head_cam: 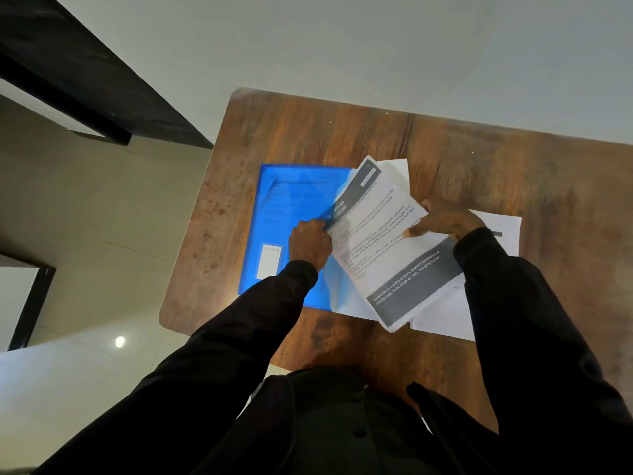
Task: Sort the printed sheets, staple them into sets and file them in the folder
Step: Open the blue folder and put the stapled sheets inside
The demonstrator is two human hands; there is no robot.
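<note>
A set of printed sheets (380,241) with dark header and footer bands is held tilted over the wooden table (308,138). My left hand (310,243) pinches the set's left edge, where it overlaps the blue translucent folder (291,207). On the opposite edge my right hand (445,222) grips the set, thumb on top. A sheet shows through the folder's cover. More white sheets (496,231) lie under and to the right of the held set. No stapler is visible.
The table's left edge and rounded corners border a pale tiled floor (102,234). A dark beam or furniture piece (85,73) runs at upper left. A white wall (376,39) stands behind the table. My dark sleeves and jacket fill the bottom of the view.
</note>
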